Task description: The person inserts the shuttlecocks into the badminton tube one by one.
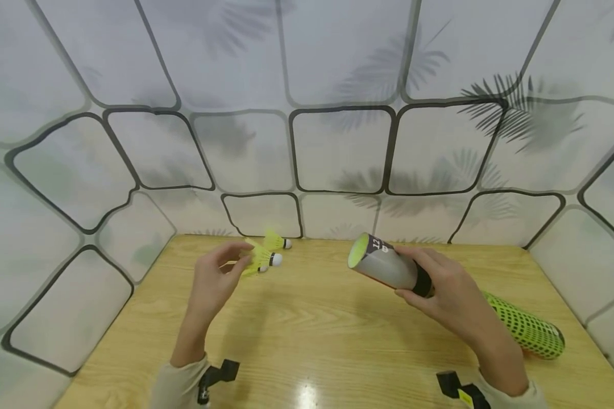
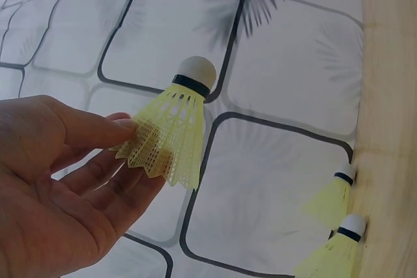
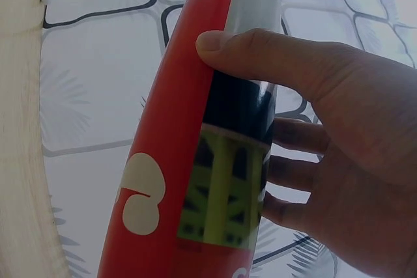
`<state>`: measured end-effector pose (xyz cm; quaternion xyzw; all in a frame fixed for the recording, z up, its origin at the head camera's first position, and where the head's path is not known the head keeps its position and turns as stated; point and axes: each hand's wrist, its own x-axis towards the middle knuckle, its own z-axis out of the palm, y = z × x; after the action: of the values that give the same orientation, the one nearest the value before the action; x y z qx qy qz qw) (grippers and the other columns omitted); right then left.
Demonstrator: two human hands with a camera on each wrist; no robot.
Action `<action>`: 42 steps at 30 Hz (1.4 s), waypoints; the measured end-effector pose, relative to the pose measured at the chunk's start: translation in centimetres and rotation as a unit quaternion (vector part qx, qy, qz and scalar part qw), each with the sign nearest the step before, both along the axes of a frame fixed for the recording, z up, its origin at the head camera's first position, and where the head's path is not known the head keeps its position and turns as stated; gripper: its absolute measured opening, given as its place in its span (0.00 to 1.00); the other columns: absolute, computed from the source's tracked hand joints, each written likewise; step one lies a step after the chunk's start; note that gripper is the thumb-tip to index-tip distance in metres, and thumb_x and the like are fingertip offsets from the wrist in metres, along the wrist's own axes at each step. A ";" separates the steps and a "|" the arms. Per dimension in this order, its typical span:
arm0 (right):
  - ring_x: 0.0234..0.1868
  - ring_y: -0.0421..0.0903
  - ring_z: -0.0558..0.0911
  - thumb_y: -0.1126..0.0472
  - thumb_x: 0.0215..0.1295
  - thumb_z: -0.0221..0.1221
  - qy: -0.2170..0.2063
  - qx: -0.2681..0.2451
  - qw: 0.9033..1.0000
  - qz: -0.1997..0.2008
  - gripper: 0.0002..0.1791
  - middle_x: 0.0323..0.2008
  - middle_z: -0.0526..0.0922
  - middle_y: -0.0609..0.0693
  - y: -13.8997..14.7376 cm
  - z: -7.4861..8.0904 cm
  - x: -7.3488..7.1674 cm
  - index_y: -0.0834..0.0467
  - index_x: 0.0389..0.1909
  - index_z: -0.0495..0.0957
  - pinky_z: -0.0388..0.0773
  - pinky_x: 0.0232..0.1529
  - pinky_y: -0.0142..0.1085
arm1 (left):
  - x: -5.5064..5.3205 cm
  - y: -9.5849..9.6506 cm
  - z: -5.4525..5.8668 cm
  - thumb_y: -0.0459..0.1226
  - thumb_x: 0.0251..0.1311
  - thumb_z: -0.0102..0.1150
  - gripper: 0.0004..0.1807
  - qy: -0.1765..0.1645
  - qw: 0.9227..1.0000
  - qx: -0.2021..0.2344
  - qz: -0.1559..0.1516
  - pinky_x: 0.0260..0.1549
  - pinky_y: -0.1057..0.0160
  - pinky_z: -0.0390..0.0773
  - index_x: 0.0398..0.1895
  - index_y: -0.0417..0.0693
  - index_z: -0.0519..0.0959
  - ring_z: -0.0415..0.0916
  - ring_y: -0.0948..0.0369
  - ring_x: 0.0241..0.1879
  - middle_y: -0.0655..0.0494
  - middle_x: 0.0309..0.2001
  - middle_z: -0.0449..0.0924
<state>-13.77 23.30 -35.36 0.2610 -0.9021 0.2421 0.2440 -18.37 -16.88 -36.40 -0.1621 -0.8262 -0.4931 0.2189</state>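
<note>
My left hand (image 1: 212, 284) pinches a yellow shuttlecock (image 2: 172, 122) by the rim of its skirt, thumb on one side and fingers on the other. Its white cork end points away from the fingers, to the right in the head view. Two more yellow shuttlecocks (image 1: 274, 241) lie on the table just beyond this hand. In my right hand (image 1: 447, 289) is a shuttlecock tube (image 3: 169, 135), red and silver with a dark band, gripped around its side. The tube is tilted, its open, yellow-green mouth facing left toward the shuttlecocks.
A bright green cylinder with a dark dotted pattern (image 1: 529, 329) lies on the wooden table (image 1: 307, 324), partly behind my right forearm. Patterned cloth walls (image 1: 343, 150) stand at the back and both sides of the table.
</note>
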 end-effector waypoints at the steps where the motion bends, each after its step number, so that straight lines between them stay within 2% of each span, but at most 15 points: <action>1: 0.53 0.57 0.83 0.64 0.46 0.81 -0.002 0.000 1.000 -0.001 0.45 0.58 0.81 0.54 0.0 0.0 0.0 0.52 0.68 0.74 0.84 0.43 0.54 | -0.1 0.3 0.1 0.25 0.64 0.66 0.09 0.000 1.000 0.007 -0.003 0.39 0.73 0.83 0.45 0.38 0.86 0.86 0.52 0.40 0.47 0.40 0.87; 12: 0.53 0.58 0.83 0.64 0.48 0.81 -0.008 0.005 1.000 -0.003 0.45 0.59 0.81 0.55 0.0 -0.1 -0.2 0.51 0.69 0.73 0.84 0.43 0.55 | -0.6 3.0 0.8 0.24 0.61 0.69 0.09 0.018 0.998 0.046 -0.042 0.40 0.66 0.86 0.44 0.38 0.86 0.87 0.52 0.37 0.48 0.38 0.87; 20: 0.53 0.58 0.83 0.64 0.47 0.81 0.001 0.007 1.000 0.004 0.46 0.59 0.81 0.54 -0.2 0.2 -0.1 0.51 0.70 0.73 0.84 0.42 0.55 | -0.7 4.6 1.6 0.24 0.62 0.68 0.09 0.030 0.993 0.082 -0.076 0.41 0.67 0.85 0.45 0.38 0.85 0.87 0.51 0.37 0.47 0.38 0.88; 26: 0.53 0.58 0.83 0.64 0.46 0.81 0.004 0.005 1.000 0.004 0.46 0.58 0.81 0.54 -0.3 0.3 0.0 0.51 0.69 0.73 0.84 0.43 0.56 | -0.4 5.4 1.4 0.24 0.62 0.67 0.09 0.043 0.992 0.083 -0.085 0.33 0.68 0.83 0.45 0.39 0.85 0.85 0.55 0.33 0.49 0.36 0.88; 33: 0.52 0.58 0.83 0.62 0.46 0.82 -0.004 0.011 1.000 0.000 0.45 0.58 0.82 0.55 -0.5 0.1 0.1 0.51 0.68 0.73 0.84 0.42 0.55 | -0.1 6.7 1.1 0.24 0.61 0.68 0.10 0.062 0.986 0.118 -0.103 0.39 0.66 0.85 0.45 0.37 0.85 0.86 0.49 0.34 0.46 0.36 0.87; 42: 0.51 0.58 0.84 0.63 0.45 0.82 0.011 0.010 1.000 0.010 0.44 0.56 0.83 0.55 -1.1 0.4 0.1 0.53 0.67 0.75 0.84 0.41 0.54 | 0.3 7.8 1.3 0.24 0.60 0.69 0.10 0.075 0.981 0.139 -0.110 0.39 0.65 0.86 0.44 0.36 0.84 0.86 0.50 0.34 0.45 0.36 0.88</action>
<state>-13.65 22.24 -34.98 0.2748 -0.8992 0.2323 0.2489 -18.12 -9.09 -35.06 -0.2566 -0.7081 -0.6107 0.2446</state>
